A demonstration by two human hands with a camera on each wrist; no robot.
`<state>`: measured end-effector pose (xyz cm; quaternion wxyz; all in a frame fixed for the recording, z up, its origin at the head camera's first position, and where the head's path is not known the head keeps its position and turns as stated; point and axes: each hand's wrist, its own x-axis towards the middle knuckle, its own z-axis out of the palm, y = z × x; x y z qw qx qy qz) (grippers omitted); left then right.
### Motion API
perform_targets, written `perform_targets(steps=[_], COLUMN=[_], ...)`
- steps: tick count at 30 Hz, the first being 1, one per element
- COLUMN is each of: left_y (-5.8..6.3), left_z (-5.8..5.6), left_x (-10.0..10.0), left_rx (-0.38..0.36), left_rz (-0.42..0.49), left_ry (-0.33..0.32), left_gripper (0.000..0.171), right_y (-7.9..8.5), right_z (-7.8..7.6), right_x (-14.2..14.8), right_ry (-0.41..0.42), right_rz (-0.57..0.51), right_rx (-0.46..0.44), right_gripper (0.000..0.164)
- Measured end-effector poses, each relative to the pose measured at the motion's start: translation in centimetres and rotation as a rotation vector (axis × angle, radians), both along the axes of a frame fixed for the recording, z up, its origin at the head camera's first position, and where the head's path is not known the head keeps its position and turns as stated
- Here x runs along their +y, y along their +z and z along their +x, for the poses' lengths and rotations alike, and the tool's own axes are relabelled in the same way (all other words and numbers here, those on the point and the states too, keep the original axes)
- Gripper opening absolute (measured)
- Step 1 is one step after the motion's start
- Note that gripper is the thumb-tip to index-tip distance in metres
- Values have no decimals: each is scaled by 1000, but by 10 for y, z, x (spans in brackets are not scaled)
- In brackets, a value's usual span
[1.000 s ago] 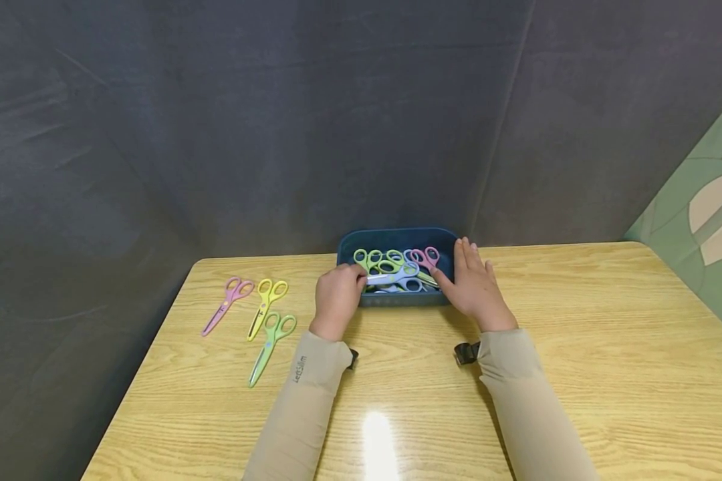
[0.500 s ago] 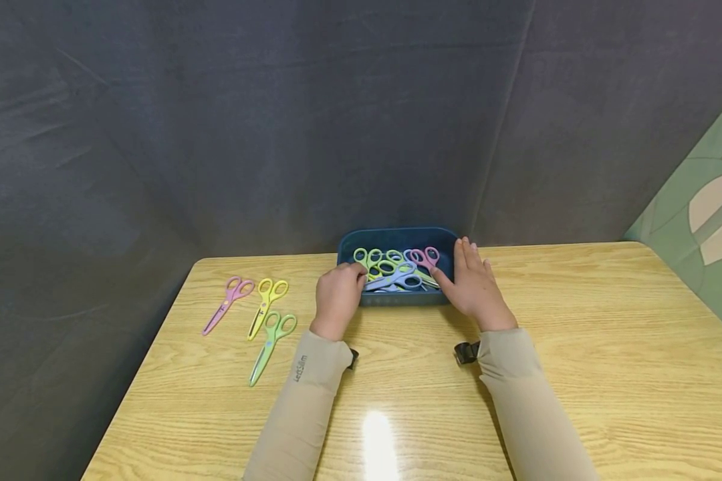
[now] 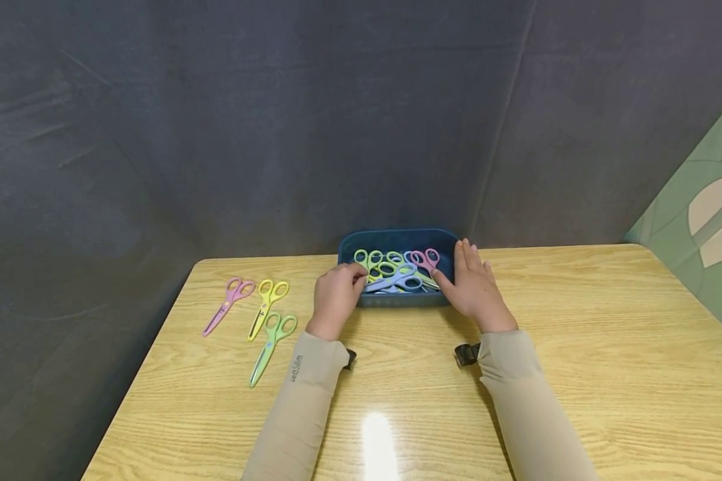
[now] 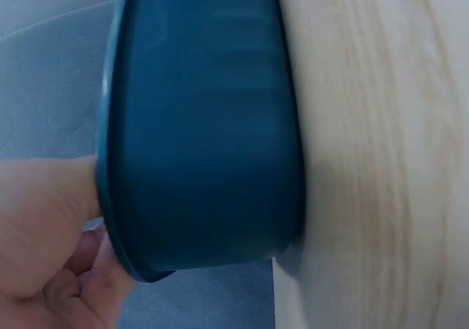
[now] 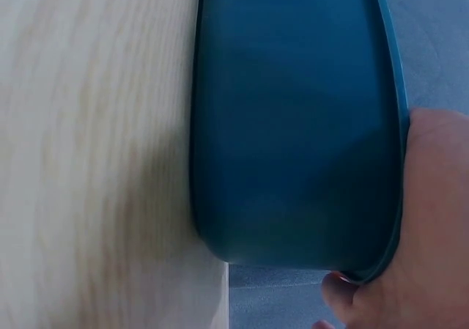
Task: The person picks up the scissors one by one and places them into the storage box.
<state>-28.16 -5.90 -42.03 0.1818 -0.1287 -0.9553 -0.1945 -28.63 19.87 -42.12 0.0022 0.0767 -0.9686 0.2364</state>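
Note:
A dark blue plastic bin [image 3: 406, 300] stands at the table's back edge, holding a heap of green, yellow and light blue scissors. Pink scissors [image 3: 424, 259] lie on the right of the heap and light blue scissors [image 3: 397, 277] across its front. My left hand [image 3: 335, 297] is at the bin's left end, fingers curled, with thumb and forefinger reaching over the rim; whether they pinch anything is hidden. My right hand [image 3: 474, 287] grips the bin's right end, thumb inside and fingers along the outside.
Left of the bin lie pink-purple scissors [image 3: 228, 305], yellow scissors [image 3: 267, 307] and green scissors [image 3: 272, 347] on the wooden table [image 3: 421, 401]. A dark grey cloth [image 3: 337, 120] hangs behind the table.
The light blue scissors' blades have dropped lower onto the heap beside my left hand. My left hand has drawn back slightly; the right hand and bin stay put.

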Motion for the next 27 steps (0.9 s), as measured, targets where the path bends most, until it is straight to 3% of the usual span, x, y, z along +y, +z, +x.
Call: perform_targets(steps=[6,12,20,27], left_y=[5,13,30,45], left_z=[3,6,13,15], left_x=[-1,-3,-15,-37], left_rx=[-39,-120,-165,-337], left_rz=[-4,95,73,67], left_ry=[-48,-79,-24,18], left_gripper=[15,19,26,34], right_y=[0,0,-1,-2], right_z=[0,0,-1,-1], right_x=[0,0,0,1], right_ry=[-2,-7,-6,1], right_rz=[1,-11,-16,-13], right_rx=[8,3,0,2], right_gripper=[86,87,88,88])
